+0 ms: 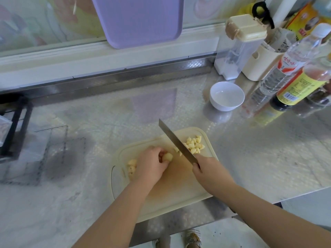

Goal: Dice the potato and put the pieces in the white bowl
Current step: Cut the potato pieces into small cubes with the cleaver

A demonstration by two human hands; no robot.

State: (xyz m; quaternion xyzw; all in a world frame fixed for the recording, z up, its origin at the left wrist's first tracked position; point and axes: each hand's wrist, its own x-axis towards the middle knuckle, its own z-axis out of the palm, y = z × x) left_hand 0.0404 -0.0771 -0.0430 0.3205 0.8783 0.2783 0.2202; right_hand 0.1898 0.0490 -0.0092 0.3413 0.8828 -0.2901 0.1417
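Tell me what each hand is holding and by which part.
The left hand grips a potato chunk by its left side, on the cutting board. The right hand grips the knife by its handle, with the blade angled across the board.

Two bare arms (114, 208), uncovered right up to the picture's lower edge. The left hand (150, 165) and right hand (209, 172) are bare too. Below the counter (250, 158) edge, one foot wears a slipper (193, 239) with a pale, dotted mesh top; the other foot (163, 242) is blurred.
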